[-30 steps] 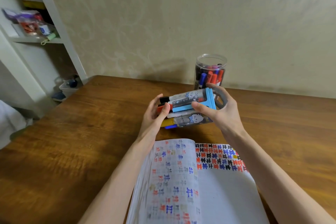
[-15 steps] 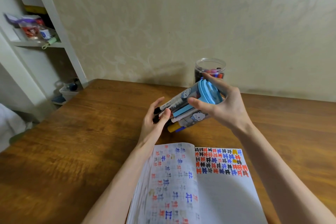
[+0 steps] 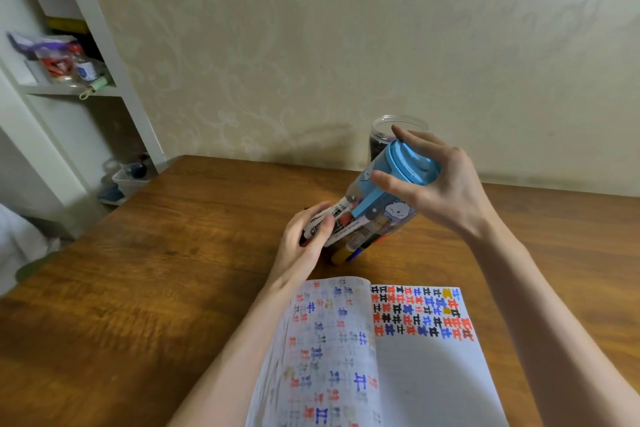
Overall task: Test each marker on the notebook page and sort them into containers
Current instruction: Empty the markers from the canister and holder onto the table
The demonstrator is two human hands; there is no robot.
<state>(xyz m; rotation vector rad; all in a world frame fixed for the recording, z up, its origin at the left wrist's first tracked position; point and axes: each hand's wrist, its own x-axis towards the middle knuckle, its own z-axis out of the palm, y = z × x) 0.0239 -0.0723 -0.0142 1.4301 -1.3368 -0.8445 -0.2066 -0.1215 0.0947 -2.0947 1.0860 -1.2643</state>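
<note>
Nearest me the notebook (image 3: 408, 367) lies open on the bench (image 3: 156, 288), its right page marked with rows of red, blue and black test strokes. Just beyond it my left hand (image 3: 304, 248) curls round a white marker (image 3: 330, 217) poking from the mouth of the blue container (image 3: 391, 194). My right hand (image 3: 443, 184) grips that container by its blue end, holding it tilted over the bench, mouth down toward the left hand, other markers (image 3: 360, 236) jutting out. Behind it the clear jar (image 3: 379, 139) stands by the wall.

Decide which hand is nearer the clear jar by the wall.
Right. The right hand, gripping the blue cup, is just in front of the clear jar; the left hand holds a marker farther away.
</note>
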